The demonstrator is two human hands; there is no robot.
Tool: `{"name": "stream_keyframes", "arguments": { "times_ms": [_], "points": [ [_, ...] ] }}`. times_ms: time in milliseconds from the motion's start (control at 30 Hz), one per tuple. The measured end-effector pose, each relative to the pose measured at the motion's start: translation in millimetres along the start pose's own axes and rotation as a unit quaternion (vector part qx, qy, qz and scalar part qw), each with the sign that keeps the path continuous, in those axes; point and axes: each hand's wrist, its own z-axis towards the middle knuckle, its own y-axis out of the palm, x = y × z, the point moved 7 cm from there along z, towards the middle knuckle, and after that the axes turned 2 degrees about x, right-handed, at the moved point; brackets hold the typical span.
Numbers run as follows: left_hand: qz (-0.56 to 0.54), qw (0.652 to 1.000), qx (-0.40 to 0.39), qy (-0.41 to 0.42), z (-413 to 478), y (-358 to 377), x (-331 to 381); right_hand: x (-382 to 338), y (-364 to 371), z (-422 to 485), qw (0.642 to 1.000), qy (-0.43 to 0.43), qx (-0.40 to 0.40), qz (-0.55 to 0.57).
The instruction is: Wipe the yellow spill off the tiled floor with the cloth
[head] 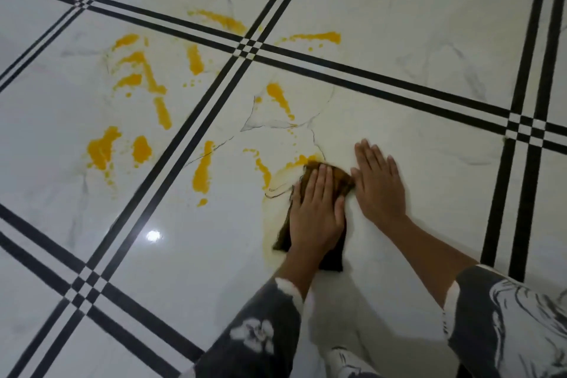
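barely begun: the flat left hand [316,209] pressed the cloth [337,178] at centre frame onto the near edge of the spill [101,149], the right hand [377,181] lay open on the floor [429,40] beside it, and most yellow streaks toward the upper left were unwiped.

1. The person is wearing a dark grey garment with a white print; its left sleeve [233,356] is showing a white flower [252,334].
2. The right sleeve [478,331] is carrying white swirling lines [509,301].
3. Each sleeve is ending in a white edge [288,287] on the forearm.
4. The left hand [316,212] and the right hand [377,181] are showing bare.
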Motion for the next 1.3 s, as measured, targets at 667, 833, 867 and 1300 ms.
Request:
{"name": "stream_keyframes", "arguments": {
  "times_ms": [667, 833, 867, 1300],
  "points": [
    [0.005, 0.994, 0.000, -0.112, 78.9, -22.0, -97.7, -0.3, 1.3, 1.1, 1.000, -0.001, 0.009, 0.003],
    [-0.002, 0.985, 0.052, -0.167, 1.0, -15.7, -75.6, -0.5, -1.1, 1.5, 1.000, 0.004, 0.012, 0.007],
    [-0.010, 0.987, 0.045, -0.152, -2.0, -11.4, -58.2, -0.8, -0.9, 1.3, 1.000, 0.003, 0.013, 0.006],
    [0.039, 0.996, -0.002, -0.076, 20.2, -16.3, -77.9, 0.0, 1.9, 2.6, 1.000, 0.002, 0.004, 0.015]
  ]
}}
